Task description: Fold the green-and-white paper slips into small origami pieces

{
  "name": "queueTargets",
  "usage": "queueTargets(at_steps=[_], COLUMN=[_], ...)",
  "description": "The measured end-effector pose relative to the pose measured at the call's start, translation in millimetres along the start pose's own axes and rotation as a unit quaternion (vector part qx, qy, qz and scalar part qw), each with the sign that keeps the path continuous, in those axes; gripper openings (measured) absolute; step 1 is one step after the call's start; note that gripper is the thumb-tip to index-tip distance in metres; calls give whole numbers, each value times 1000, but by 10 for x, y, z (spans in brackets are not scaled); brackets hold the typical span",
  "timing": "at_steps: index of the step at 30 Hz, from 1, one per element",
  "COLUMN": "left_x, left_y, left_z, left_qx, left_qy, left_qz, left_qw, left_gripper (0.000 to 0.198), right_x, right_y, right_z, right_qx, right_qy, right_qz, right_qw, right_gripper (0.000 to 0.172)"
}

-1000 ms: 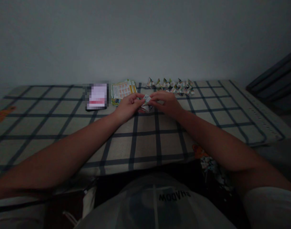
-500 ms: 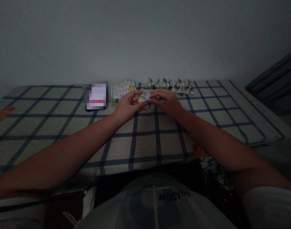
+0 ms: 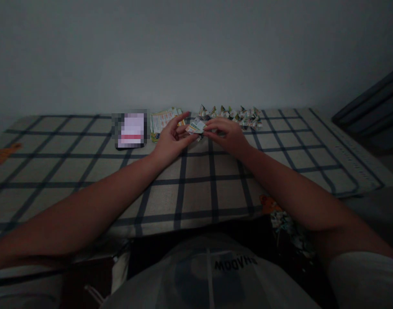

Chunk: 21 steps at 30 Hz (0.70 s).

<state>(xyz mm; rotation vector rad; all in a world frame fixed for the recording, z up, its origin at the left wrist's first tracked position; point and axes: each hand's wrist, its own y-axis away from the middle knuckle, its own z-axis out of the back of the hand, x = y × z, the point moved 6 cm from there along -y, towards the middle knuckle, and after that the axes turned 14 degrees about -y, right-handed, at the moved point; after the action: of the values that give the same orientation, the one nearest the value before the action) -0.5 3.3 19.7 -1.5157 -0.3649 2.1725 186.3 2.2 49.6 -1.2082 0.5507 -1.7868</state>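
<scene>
A small folded piece of printed paper (image 3: 197, 125) is held up between my hands over the middle of the table. My left hand (image 3: 172, 136) supports its left corner with the thumb and the lower fingers, while the index finger is lifted away. At the right edge, the thumb and fingertips of my right hand (image 3: 226, 131) pinch the paper. Just behind my left hand lies a stack of printed sheets (image 3: 164, 121), partly covered by it. Several folded paper pieces (image 3: 248, 116) stand beyond my right hand. Fine folds are too dark to make out.
A phone (image 3: 131, 131) with a blurred, lit screen lies left of the sheets. The checked cloth (image 3: 196, 184) covers the table, which meets a plain wall (image 3: 196, 56) at the back. More small folded paper pieces (image 3: 288, 227) are below the front edge, near my right forearm.
My left index finger has lifted off the folded paper and now points up. The right hand has shifted slightly right, and more of the paper's printed face shows.
</scene>
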Motion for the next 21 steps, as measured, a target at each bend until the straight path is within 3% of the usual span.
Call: queueTargets(at_steps=[5,10,16,21], left_x=[-89,-152,-138,-60], left_y=[19,35,26,12], left_z=[127,200,196,161], left_qx=[-58,-78,-61,-38], left_qy=[-160,-176,-146,-101], left_qz=[-17,-27,-19,17], left_qw=[985,981,987,994], left_gripper=[36,26,32,41], right_x=[-11,7,-19,14], right_y=[-11,-14,4,-5], right_z=[40,101,143,115], right_qx=[-16,-22,-33,-16], right_qy=[2,-14,-26,-13], right_qz=[10,5,-36,8], right_qw=[1000,1000,998,1000], right_gripper=[30,30,30,25])
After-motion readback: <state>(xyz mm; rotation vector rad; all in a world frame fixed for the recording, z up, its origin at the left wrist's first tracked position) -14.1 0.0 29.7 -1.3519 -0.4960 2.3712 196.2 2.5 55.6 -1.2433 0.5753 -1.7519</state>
